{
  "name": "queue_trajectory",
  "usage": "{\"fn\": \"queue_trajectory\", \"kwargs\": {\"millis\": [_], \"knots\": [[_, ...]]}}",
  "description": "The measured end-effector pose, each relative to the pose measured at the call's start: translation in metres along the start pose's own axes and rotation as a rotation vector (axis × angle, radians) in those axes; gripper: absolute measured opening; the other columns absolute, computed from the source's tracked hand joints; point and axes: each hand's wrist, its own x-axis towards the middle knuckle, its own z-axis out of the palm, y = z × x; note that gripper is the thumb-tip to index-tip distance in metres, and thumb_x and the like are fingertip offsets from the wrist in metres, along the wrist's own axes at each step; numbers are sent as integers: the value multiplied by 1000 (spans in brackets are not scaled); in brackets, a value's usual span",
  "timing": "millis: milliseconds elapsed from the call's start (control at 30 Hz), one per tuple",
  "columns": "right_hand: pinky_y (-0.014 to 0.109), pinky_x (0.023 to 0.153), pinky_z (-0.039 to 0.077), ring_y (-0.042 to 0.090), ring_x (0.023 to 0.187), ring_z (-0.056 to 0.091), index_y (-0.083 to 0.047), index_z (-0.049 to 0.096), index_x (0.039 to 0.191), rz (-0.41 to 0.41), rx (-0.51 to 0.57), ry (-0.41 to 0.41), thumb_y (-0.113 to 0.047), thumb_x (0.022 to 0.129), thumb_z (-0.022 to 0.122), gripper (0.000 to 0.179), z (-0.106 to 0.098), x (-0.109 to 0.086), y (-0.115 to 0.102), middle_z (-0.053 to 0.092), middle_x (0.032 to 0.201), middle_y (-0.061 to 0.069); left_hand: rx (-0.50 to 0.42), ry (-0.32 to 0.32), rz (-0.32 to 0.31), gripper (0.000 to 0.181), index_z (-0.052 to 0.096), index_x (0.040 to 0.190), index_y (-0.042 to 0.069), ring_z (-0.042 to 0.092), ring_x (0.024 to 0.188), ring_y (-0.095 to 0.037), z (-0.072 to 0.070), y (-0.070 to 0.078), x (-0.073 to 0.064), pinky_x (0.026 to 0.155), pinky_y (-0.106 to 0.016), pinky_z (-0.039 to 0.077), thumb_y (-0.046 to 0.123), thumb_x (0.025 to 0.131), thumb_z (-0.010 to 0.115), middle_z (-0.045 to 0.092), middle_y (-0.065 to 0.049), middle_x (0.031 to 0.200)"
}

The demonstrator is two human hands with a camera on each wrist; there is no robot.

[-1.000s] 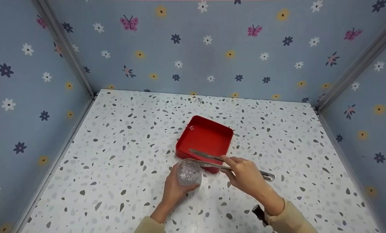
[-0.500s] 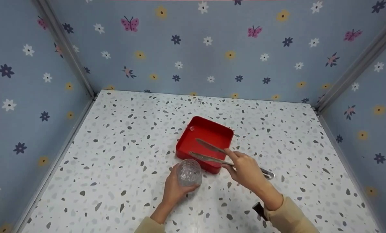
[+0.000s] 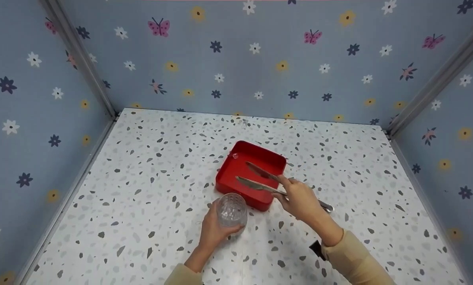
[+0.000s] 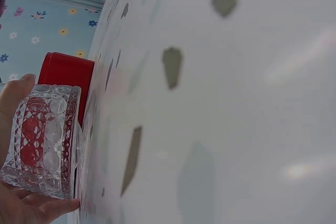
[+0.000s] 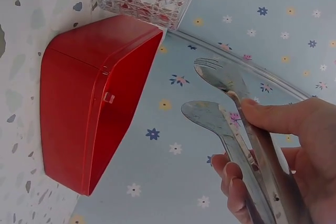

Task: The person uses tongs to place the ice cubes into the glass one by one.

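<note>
My left hand point(image 3: 214, 229) grips a clear cut-glass tumbler point(image 3: 231, 211) that stands on the table just in front of a red box point(image 3: 244, 174). Clear pieces show inside the glass. My right hand point(image 3: 300, 198) holds metal tongs point(image 3: 260, 185) over the box, their two arms spread and nothing between the tips. In the right wrist view the tongs point(image 5: 226, 119) show one forked tip and one spoon-like tip. One small clear piece point(image 3: 235, 156) lies in the box's far left corner, seen also as a little cube point(image 5: 108, 97) in the right wrist view.
The speckled white table point(image 3: 161, 170) is enclosed by blue flowered panels point(image 3: 244, 59) at the back and both sides. A small black object point(image 3: 317, 250) shows beside the right sleeve point(image 3: 355, 257). Metal posts point(image 3: 86, 63) stand at the back corners.
My right hand has moved the tongs away from the glass, up and to the right over the red box. The left hand and the glass stay in place.
</note>
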Motion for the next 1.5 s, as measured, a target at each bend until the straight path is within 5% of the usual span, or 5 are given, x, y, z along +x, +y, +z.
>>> {"fn": "queue_trajectory", "kwargs": {"millis": [267, 800, 1500], "knots": [[33, 47, 43, 22, 54, 53, -3, 52, 94, 38, -33, -56, -18, 76, 69, 29, 8, 13, 5, 53, 64, 8, -3, 9, 24, 93, 37, 126, 2, 50, 106, -28, -1, 1, 0, 87, -41, 42, 37, 53, 83, 52, -13, 116], [41, 53, 47, 30, 61, 57, 1, 54, 88, 90, -87, -121, -15, 75, 68, 25, 33, 42, 18, 56, 69, 14, 35, -22, -62, 95, 35, 128, 5, 48, 109, -27, 1, 3, 1, 89, -41, 41, 43, 54, 81, 50, -13, 119], [43, 50, 48, 34, 57, 56, 1, 53, 74, 160, -176, -173, -24, 76, 67, 28, 66, 72, 29, 54, 66, 17, 30, 0, -43, 95, 37, 127, 5, 49, 107, -29, 1, 0, 0, 87, -43, 41, 45, 52, 81, 51, -14, 117]]}}
